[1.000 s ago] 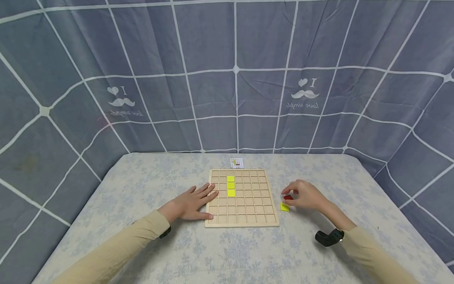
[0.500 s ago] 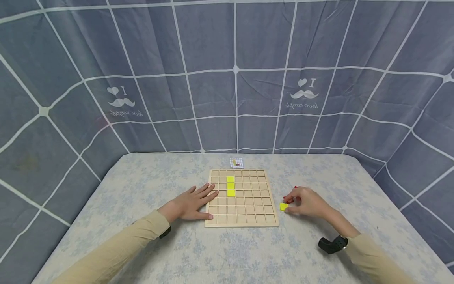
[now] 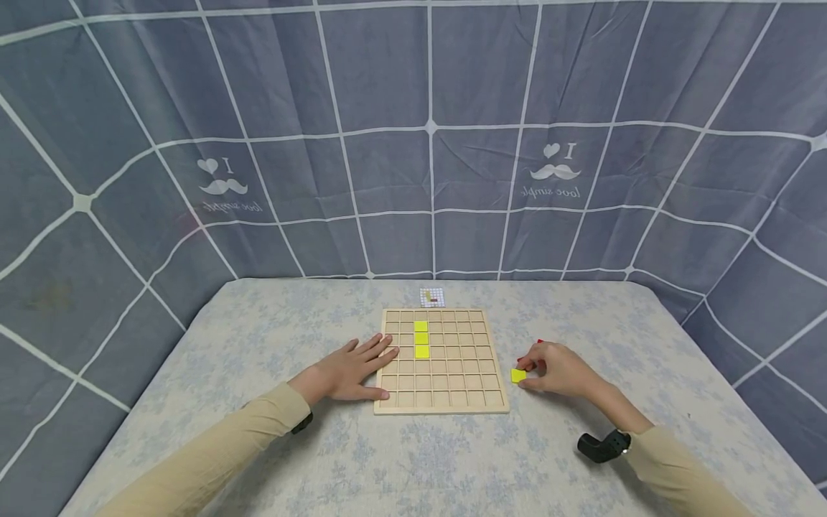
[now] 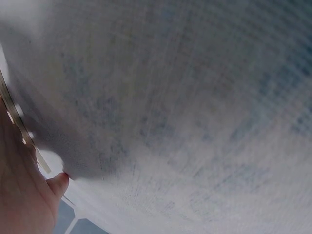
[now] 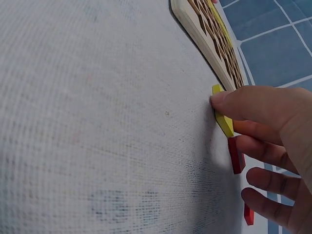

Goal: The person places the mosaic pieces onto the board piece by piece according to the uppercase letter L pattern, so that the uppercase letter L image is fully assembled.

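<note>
My right hand (image 3: 559,370) is at the right of the wooden grid board (image 3: 452,411), pinching a loose yellow square tile (image 3: 518,375) by its edges. In the right wrist view the thumb presses one edge of that tile and the index finger lies behind it. A red tile (image 5: 236,156) sits right beside it under the fingers, and another red tile (image 5: 249,214) shows below the little finger. My left hand (image 3: 349,370) lies flat with fingers spread, fingertips over the board's left edge. Three yellow tiles (image 3: 421,338) form a column in the board's grid.
Behind the board lies a small card (image 3: 432,297) printed with a coloured grid pattern. A pale flowered cloth (image 3: 413,467) covers the table. A grey-blue curtain (image 3: 381,172) with white lines surrounds the back and sides.
My right hand has come from over the red tile slightly toward me, and its thumb and index finger now meet the yellow tile. The left hand stays where it was.
</note>
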A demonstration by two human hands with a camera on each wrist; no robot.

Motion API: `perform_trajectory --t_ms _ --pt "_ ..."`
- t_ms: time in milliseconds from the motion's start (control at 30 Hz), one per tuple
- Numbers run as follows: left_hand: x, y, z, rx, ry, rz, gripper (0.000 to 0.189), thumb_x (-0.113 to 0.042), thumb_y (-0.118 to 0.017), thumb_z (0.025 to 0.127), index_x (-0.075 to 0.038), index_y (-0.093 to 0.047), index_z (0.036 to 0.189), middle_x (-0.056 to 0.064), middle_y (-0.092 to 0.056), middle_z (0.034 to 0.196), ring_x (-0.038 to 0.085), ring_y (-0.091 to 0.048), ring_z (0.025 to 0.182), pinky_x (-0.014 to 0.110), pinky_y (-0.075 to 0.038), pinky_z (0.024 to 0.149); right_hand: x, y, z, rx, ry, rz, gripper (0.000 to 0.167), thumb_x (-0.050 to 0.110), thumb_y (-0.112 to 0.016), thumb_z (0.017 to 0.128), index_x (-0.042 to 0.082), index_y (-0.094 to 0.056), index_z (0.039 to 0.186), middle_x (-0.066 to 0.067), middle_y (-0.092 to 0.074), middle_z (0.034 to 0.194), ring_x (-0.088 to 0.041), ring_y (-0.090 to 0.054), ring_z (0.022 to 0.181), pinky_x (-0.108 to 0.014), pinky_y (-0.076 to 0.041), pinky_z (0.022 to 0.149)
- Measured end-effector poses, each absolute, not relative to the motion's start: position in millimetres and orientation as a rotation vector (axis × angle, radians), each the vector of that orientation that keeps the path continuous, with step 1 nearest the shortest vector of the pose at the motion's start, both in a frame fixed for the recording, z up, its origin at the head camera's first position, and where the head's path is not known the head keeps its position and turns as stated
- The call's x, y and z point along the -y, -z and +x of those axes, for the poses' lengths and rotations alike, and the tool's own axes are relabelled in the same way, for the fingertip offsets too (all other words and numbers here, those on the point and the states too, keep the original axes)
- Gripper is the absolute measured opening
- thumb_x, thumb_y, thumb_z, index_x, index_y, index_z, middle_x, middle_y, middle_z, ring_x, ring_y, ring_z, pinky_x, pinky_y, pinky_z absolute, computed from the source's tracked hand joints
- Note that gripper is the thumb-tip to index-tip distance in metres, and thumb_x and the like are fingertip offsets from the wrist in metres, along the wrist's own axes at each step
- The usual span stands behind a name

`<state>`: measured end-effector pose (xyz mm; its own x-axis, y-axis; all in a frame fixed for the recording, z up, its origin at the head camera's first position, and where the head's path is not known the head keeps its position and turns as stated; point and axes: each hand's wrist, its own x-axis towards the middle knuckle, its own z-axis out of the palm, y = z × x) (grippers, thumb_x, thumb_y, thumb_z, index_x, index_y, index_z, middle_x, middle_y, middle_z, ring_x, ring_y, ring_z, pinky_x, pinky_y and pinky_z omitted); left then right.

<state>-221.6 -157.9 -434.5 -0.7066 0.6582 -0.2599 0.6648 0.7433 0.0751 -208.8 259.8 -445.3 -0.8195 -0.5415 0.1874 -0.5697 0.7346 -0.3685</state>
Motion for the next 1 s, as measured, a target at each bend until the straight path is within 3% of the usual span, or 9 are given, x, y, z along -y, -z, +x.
perform_trajectory --t_ms 233,533,800,1000 --pt "157.1 434.6 -221.7 -2.667 0.039 1.02 0.082 -0.067 -0.041 0.092 -0.023 -0.014 0.156 0.004 -0.006 0.164 0.025 -0.006 0.151 0.055 -0.016 0.119 -258.1 447.4 -210.0 2.811 -0.601 0.935 0.019 0.022 -0.083 0.073 0.013 -0.076 0.089 0.008 -0.067 0.082 -0.004 -0.056 0.07 -0.02 -0.045 0.06" --pt "157.3 435.1 -223.1 -2.668 0.054 1.031 0.082 -0.067 -0.041 0.092 -0.023 -0.014 0.156 0.004 -0.005 0.164 0.025 -0.006 0.151 0.056 -0.016 0.118 -250.8 439.9 -213.2 2.806 -0.581 0.877 0.018 0.023 -0.082 0.074 0.015 -0.075 0.089 0.007 -0.065 0.079 -0.006 -0.049 0.067 -0.019 -0.041 0.058" --pt "157.2 435.5 -223.6 -2.661 0.059 1.038 0.082 -0.067 -0.041 0.093 -0.023 -0.013 0.156 0.005 -0.004 0.164 0.026 -0.005 0.151 0.056 -0.016 0.118 -235.5 435.0 -218.5 2.765 -0.602 0.842 0.021 0.025 -0.082 0.074 0.017 -0.075 0.092 0.007 -0.07 0.086 -0.004 -0.054 0.067 -0.018 -0.044 0.057" --pt "157.0 436.6 -224.0 -2.669 0.086 1.015 0.083 -0.068 -0.04 0.092 -0.025 -0.011 0.156 0.002 -0.003 0.164 0.023 -0.004 0.151 0.055 -0.017 0.119 -212.1 429.8 -222.6 2.767 -0.648 0.855 0.024 0.029 -0.081 0.076 0.016 -0.076 0.094 0.005 -0.072 0.089 -0.01 -0.057 0.07 -0.019 -0.043 0.058"
